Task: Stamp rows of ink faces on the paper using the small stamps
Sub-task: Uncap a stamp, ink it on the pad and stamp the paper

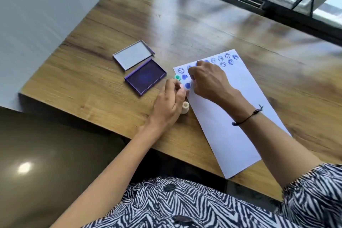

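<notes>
Your white sheet of paper [231, 116] lies slanted on the brown wood-grain table [166, 24], its near corner close to the table's front edge. Along the far end of the sheet runs a row of blue stamped ink faces [220, 58], with a few more beginning a second row just beneath at the right.

Your right hand [209, 79] rests over the far left part of the paper, fingers curled down tight. You seem to be pinching something small there, but what it grips is hidden under the knuckles, so I cannot tell. Your left hand [169, 105] sits at the paper's left edge, fingers drawn narrow around a small stamp with a blue inked face [187, 85] turned upward. Just beyond it lie another blue-faced stamp [184, 77] and a small green stamp [177, 77], close together at the paper's corner. A short cream cylindrical stamp [185, 107] stands upright on the table, touching the side of your left hand.

To the left, the open purple ink pad [145, 77] lies flat on the table, and its clear rectangular lid [133, 54] lies just behind it. A thin dark cord bracelet [247, 116] circles your right wrist.
</notes>
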### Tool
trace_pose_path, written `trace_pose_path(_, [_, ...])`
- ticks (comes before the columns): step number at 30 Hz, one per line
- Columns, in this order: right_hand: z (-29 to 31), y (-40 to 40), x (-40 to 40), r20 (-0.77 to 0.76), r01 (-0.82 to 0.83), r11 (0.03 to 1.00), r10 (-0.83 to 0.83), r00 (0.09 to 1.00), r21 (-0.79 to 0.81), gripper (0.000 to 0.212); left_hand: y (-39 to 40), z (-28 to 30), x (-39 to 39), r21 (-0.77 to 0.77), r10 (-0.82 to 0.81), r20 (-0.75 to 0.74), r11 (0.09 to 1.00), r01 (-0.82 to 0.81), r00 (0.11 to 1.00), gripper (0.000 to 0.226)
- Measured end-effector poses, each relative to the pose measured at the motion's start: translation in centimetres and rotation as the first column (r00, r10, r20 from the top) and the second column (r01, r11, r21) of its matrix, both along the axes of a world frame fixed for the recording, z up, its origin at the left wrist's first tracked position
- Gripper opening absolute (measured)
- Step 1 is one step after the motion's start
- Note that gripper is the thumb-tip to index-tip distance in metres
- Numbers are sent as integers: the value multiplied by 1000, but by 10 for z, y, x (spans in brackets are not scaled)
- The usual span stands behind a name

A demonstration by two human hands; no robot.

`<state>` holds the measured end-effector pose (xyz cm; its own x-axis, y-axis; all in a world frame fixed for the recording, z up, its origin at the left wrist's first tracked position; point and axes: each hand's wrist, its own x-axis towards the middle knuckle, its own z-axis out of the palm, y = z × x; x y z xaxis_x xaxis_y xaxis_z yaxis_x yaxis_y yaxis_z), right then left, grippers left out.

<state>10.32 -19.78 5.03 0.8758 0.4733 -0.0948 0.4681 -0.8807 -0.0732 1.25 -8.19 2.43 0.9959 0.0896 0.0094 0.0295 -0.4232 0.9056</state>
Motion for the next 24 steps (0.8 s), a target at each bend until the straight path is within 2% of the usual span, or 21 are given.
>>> trace_pose_path(20, [2, 1, -5, -3, 6, 1000, -6, 1000, 8, 12, -3, -2, 0, 42, 14, 61, 999, -16, 998, 37])
trace_pose_path(22, [2, -1, -6, -47, 36, 998, -34, 998, 49, 12, -3, -4, -2, 52, 17, 68, 998, -20, 998, 30])
trace_pose_path(24, [5, -9, -7, -97, 139, 968, -121, 988, 208, 11, -3, -6, -3, 46, 22, 65, 999, -26, 998, 27])
